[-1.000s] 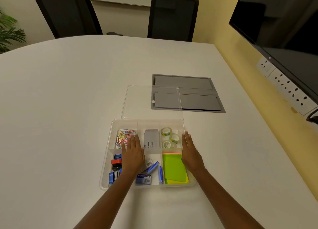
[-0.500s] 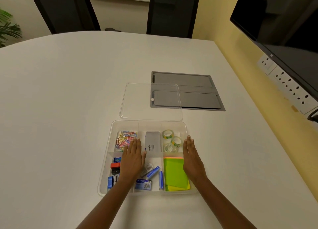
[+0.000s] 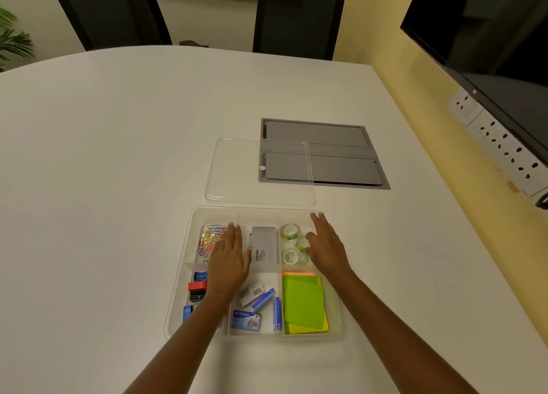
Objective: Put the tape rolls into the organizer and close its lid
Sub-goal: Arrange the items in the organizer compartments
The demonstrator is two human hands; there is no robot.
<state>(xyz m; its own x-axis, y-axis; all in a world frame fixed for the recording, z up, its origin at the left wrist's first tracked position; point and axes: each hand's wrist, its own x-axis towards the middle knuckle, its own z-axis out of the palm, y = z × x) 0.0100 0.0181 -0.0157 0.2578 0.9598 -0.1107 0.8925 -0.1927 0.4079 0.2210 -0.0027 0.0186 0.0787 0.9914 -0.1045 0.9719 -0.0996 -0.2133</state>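
Already the three tape rolls (image 3: 292,244) are lying in the far right compartment of the clear organizer (image 3: 181,290), which is sitting on the white tabletop (image 3: 103,171). Its lid (image 3: 237,171) is lying flat just beyond it, partly overlapping a grey hatch (image 3: 341,156). Both hands are hovering flat with fingers extended, holding nothing: the left hand (image 3: 228,261) is covering the paper clips (image 3: 209,241), and the right hand (image 3: 327,245) is reaching over the organizer's far right side beside the rolls. Green sticky notes (image 3: 304,303) are filling the near right compartment.
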